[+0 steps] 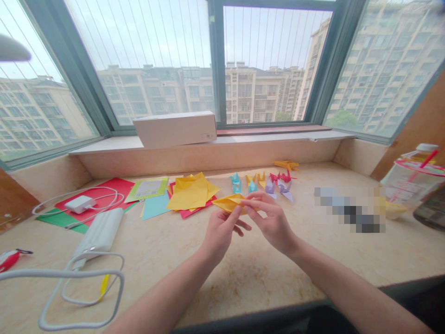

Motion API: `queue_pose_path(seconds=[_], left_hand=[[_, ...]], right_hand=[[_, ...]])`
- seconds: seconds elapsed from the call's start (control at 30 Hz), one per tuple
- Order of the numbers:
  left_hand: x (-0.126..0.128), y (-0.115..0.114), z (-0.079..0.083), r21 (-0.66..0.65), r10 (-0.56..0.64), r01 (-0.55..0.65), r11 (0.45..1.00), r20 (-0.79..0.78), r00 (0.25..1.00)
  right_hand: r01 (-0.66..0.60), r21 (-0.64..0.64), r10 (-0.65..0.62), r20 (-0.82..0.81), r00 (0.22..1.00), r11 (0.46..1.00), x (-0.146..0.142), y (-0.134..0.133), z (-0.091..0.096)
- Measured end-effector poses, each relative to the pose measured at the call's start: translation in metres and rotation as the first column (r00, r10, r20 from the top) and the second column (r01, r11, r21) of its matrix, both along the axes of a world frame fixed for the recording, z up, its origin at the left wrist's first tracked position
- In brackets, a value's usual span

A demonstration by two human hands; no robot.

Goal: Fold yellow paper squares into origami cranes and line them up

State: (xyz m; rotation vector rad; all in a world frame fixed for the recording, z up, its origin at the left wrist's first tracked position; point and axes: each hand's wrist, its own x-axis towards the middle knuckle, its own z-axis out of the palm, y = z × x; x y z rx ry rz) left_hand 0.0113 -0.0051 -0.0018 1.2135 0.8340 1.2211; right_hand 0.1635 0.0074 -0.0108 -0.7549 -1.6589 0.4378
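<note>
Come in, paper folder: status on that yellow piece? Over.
Left hand, right hand: both holding the folded yellow paper. Paper: held above counter. In the way: nothing seen; yellow sheets lie beyond left hand.

No txt was legible.
Tiny print on white box, marks on clear cup & label on yellow-green pkt were too sm./blurry to read.

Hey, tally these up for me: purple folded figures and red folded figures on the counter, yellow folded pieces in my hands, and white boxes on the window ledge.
Purple folded figures: 2
Red folded figures: 2
Yellow folded paper, between left hand and right hand: 1
White box: 1
Total: 6
</note>
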Motion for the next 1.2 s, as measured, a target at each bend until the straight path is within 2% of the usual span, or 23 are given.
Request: queue_pose_path(seconds=[0.4,0.6,0.73,0.9,1.2], left_hand=[[0.000,-0.002,0.003,-0.033,-0.077,0.081,0.996,0.094,0.993],[0.000,-0.002,0.002,-0.044,-0.055,0.060,0.997,0.108,0.993],[-0.001,-0.001,0.003,-0.041,-0.055,0.061,0.997,0.117,0.992],[-0.001,0.000,0.007,-0.028,0.007,-0.003,1.000,0.153,0.988],[0.001,-0.003,0.006,-0.051,-0.049,0.058,0.997,0.163,0.985]], right_hand=[[-0.095,-0.062,0.092,-0.062,0.994,0.994,0.006,0.004,0.002],[-0.192,-0.122,0.180,-0.103,0.978,0.974,0.008,0.007,0.000],[-0.112,-0.095,0.108,-0.045,0.993,0.989,0.010,0.005,0.004],[0.053,0.049,-0.056,0.063,0.996,0.997,0.012,-0.001,0.010],[0.058,0.031,-0.060,0.070,0.996,0.998,0.007,0.002,0.005]])
